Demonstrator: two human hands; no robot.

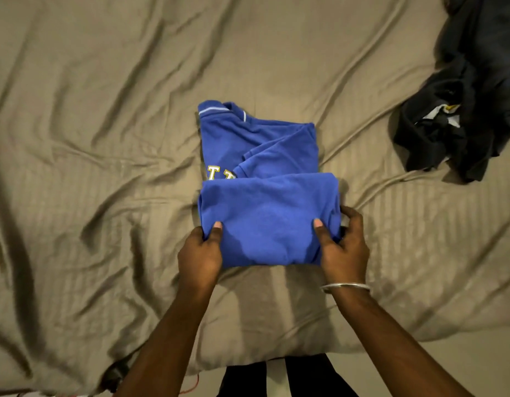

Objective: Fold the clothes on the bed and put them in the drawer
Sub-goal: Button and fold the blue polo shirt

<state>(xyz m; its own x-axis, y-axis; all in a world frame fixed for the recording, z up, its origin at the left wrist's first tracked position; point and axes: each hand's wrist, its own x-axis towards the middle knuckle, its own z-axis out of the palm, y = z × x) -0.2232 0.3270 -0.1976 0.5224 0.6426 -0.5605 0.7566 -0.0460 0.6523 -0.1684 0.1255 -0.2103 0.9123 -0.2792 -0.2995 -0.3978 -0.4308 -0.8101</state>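
The blue sweatshirt [259, 179] lies near the middle of the bed [105, 138], on a wrinkled tan sheet, partly folded: the collar end is farthest from the person, a sleeve is laid across the chest, and the near hem portion is doubled over toward the lettering. The left hand [201, 255] pinches the near left corner of the folded portion, thumb on top and fingers beneath. The right hand [344, 247] grips the near right corner likewise, thumb on top, fingers curled round the edge; a metal bangle [345, 287] sits at that wrist. The garment appears soft, limp and moderately thick, light enough for two hands, and not fragile. It is judged likely to sag and unfold if lifted by one edge only; support from beneath at both sides of the fold is advisable. A dark heap of clothes [460, 116] lies well apart at the far right, unfolded. No drawer is in view.
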